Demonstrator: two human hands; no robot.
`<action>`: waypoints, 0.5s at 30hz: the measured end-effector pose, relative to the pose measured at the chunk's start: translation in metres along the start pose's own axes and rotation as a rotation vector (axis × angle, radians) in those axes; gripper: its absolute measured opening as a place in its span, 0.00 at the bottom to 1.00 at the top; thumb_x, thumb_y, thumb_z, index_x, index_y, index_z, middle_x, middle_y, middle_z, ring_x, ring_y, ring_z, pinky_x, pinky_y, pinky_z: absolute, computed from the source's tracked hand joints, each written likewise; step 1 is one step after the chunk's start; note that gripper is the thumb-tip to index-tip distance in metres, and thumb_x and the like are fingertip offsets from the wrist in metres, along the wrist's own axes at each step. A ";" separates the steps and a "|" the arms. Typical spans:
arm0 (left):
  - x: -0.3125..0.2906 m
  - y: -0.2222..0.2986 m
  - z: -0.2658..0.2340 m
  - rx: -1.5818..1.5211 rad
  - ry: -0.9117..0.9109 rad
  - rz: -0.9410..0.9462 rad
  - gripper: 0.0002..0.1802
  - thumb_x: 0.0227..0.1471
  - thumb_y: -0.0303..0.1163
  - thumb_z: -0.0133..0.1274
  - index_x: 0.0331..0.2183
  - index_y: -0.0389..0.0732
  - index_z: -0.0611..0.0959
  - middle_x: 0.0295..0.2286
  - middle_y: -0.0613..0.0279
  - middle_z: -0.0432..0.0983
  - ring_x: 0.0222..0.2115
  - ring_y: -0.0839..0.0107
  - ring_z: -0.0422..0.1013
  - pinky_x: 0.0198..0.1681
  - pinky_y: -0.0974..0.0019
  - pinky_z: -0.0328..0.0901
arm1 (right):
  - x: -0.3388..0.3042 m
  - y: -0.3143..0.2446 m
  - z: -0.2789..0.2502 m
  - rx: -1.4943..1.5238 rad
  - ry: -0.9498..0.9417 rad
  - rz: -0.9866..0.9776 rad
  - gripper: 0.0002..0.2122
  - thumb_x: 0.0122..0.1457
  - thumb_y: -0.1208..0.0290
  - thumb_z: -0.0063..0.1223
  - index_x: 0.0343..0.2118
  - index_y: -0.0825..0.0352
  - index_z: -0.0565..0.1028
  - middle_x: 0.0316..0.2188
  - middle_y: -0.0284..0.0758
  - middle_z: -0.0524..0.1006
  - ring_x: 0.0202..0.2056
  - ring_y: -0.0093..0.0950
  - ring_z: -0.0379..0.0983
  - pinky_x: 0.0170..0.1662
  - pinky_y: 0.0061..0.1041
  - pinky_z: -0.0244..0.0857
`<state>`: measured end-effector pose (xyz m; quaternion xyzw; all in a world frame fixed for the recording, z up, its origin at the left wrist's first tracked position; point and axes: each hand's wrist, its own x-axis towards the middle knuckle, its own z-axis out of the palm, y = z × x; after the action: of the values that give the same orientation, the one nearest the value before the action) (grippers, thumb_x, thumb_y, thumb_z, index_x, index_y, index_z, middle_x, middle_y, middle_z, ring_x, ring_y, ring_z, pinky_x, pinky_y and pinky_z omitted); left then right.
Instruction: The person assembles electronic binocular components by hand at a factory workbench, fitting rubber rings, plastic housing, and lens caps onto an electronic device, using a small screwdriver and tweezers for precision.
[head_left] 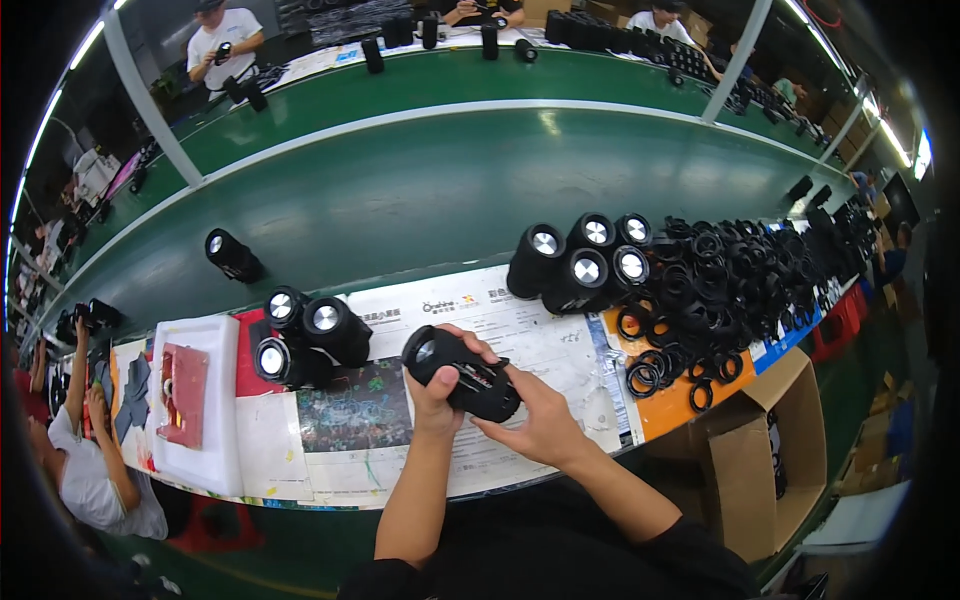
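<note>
- The black cylinder (455, 358) is between your two hands above the bench, lying tilted, silver-disc end toward your left; that angle probably lets you see its side.
- Your left hand (432, 402) grips the disc end, thumb on the near side, seemingly bearing the weight.
- Your right hand (545, 418) closes on the other end, fingers and thumb at its edges, likely to steady it.
- Beneath both hands lies a white printed sheet (545, 370), perhaps protecting the bench.
- Left of your left hand, three black cylinders (342, 335) stand clustered; farther left is a white foam tray (225, 430).
- Beyond your right hand, five black cylinders (580, 292) stand grouped, discs up; right of them, black rings (705, 243) lie heaped, apparently within reach.
</note>
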<state>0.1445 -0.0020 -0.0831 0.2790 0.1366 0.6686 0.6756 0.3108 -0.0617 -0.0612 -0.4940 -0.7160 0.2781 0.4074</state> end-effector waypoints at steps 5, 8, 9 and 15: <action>0.004 -0.008 -0.003 -0.010 -0.002 -0.034 0.33 0.51 0.41 0.73 0.52 0.35 0.79 0.40 0.50 0.81 0.42 0.54 0.83 0.48 0.50 0.81 | -0.006 0.008 0.004 -0.008 0.039 0.011 0.37 0.55 0.60 0.81 0.61 0.80 0.74 0.49 0.54 0.83 0.49 0.46 0.85 0.53 0.37 0.79; 0.006 -0.008 -0.007 0.033 -0.001 -0.050 0.34 0.50 0.42 0.74 0.52 0.35 0.78 0.39 0.51 0.81 0.41 0.54 0.83 0.47 0.50 0.81 | -0.010 0.013 0.005 -0.002 -0.008 0.028 0.41 0.58 0.57 0.79 0.65 0.81 0.70 0.52 0.57 0.81 0.52 0.52 0.82 0.56 0.41 0.78; 0.005 -0.004 -0.006 0.075 0.001 -0.046 0.34 0.50 0.42 0.74 0.52 0.34 0.78 0.39 0.50 0.81 0.40 0.55 0.83 0.47 0.50 0.81 | -0.008 0.011 0.002 0.040 -0.069 0.059 0.42 0.60 0.56 0.77 0.66 0.83 0.68 0.54 0.60 0.80 0.55 0.55 0.81 0.59 0.43 0.76; 0.004 -0.001 -0.008 0.203 -0.031 -0.074 0.32 0.51 0.39 0.72 0.51 0.32 0.78 0.38 0.49 0.81 0.39 0.56 0.83 0.46 0.52 0.80 | -0.004 0.057 -0.093 -0.143 0.180 0.055 0.15 0.64 0.69 0.72 0.52 0.67 0.84 0.45 0.44 0.82 0.39 0.41 0.82 0.43 0.37 0.78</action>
<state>0.1410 0.0036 -0.0894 0.3512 0.2035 0.6214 0.6702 0.4183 -0.0452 -0.0601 -0.5641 -0.6807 0.1919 0.4262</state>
